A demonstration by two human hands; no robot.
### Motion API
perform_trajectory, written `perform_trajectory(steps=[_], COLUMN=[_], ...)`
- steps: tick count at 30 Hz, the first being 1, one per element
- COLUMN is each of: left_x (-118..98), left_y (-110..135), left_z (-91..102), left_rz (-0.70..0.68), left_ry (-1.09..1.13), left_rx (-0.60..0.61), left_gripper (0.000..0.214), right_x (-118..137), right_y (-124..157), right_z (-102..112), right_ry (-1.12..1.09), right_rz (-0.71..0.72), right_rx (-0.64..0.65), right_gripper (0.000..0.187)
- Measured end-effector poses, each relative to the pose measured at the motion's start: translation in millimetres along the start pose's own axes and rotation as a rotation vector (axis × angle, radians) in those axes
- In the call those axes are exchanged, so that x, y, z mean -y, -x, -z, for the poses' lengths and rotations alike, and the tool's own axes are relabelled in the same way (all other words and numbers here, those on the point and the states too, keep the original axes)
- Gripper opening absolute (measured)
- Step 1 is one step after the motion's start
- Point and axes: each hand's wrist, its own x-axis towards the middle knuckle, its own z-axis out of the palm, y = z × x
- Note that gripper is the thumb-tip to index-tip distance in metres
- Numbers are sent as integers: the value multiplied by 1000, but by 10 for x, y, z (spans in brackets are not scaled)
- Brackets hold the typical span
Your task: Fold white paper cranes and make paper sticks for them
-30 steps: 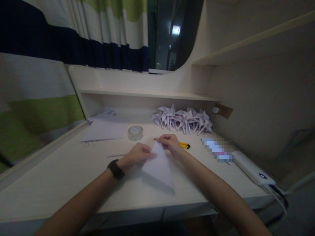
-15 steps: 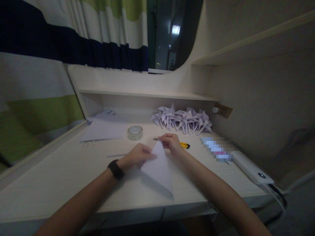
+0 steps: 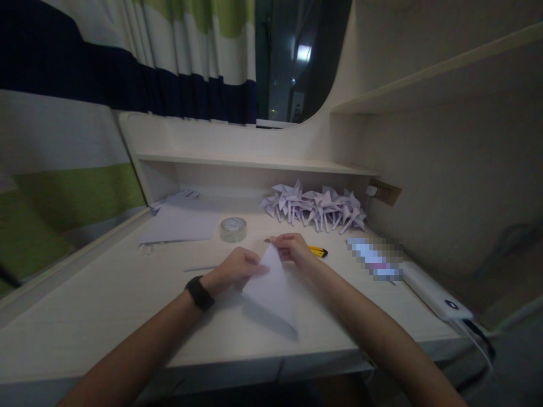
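A folded sheet of white paper (image 3: 274, 294), triangular in outline, is held above the desk between both hands. My left hand (image 3: 240, 267), with a dark band on the wrist, grips its left edge, thumb on top. At the upper tip, my right hand (image 3: 292, 247) pinches the paper between thumb and fingers. Behind the right hand lies a yellow utility knife (image 3: 318, 251), partly covered by that hand. A thin white stick-like piece (image 3: 199, 268) rests just left of my left hand.
A roll of clear tape (image 3: 233, 229) stands behind the hands. Several paper pinwheels (image 3: 316, 204) are heaped at the back. A paper stack (image 3: 180, 217) lies back left. On the right are a blurred-out phone (image 3: 373, 259) and a white power strip-like box (image 3: 436, 291) with cables.
Almost nothing differs. Both hands keep their grip on the paper, and the right hand has shifted very slightly.
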Motion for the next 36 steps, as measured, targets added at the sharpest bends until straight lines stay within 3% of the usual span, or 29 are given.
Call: perform_trajectory(steps=[4,17,24,36], left_x=[-3,-13,22,7], left_y=[-14,10,-16,-16], left_z=[23,9,9,19], left_rz=[-49,-25,-24,-38], left_ry=[-35,9,2,-23], left_rx=[-56,17,-16,-35], left_gripper=[39,35,38,37], right_x=[3,-26,-1,-56], right_y=[22,0,31,-22], right_z=[-17,-35,14,-37], right_ry=[72,-39,37,-55], right_rz=[2,49,-93,-1], right_rx=[36,-50,255,-52], right_gripper=[29,25,28,24])
